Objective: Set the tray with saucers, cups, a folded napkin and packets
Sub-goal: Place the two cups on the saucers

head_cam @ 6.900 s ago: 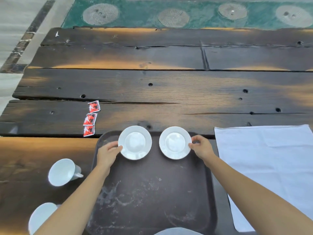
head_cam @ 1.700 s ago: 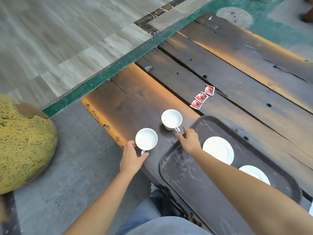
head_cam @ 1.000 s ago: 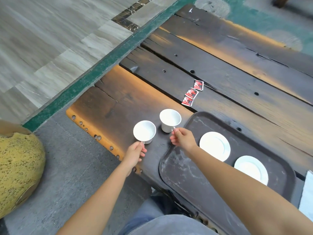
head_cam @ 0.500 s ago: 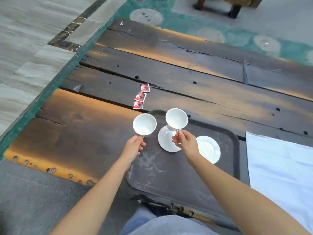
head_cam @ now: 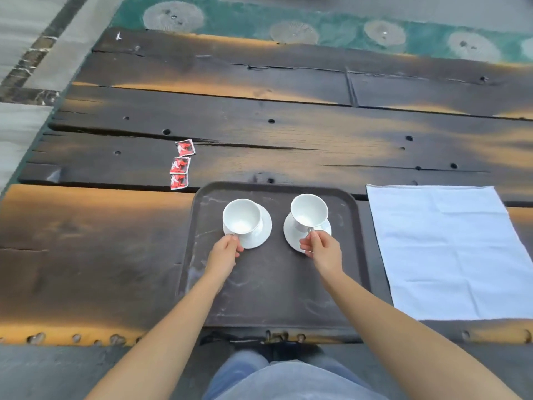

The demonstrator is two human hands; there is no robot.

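A dark brown tray (head_cam: 268, 290) lies on the wooden table in front of me. Two white saucers sit side by side at its far end. My left hand (head_cam: 223, 252) pinches the handle of a white cup (head_cam: 241, 216) that stands on the left saucer (head_cam: 264, 229). My right hand (head_cam: 323, 251) pinches the handle of a second white cup (head_cam: 309, 211) over the right saucer (head_cam: 291, 236); whether it touches the saucer I cannot tell. A white napkin (head_cam: 450, 249) lies spread flat to the right of the tray. Three red packets (head_cam: 180, 165) lie in a row beyond the tray's far left corner.
The table is made of dark, weathered planks (head_cam: 259, 122) with holes and cracks. Its near edge (head_cam: 72, 339) runs just in front of my knees. A green patterned floor strip (head_cam: 331, 27) lies beyond the far edge.
Both hands have carried the cups from the table left of the tray onto the tray, over the two saucers. My view has swung back square to the table.
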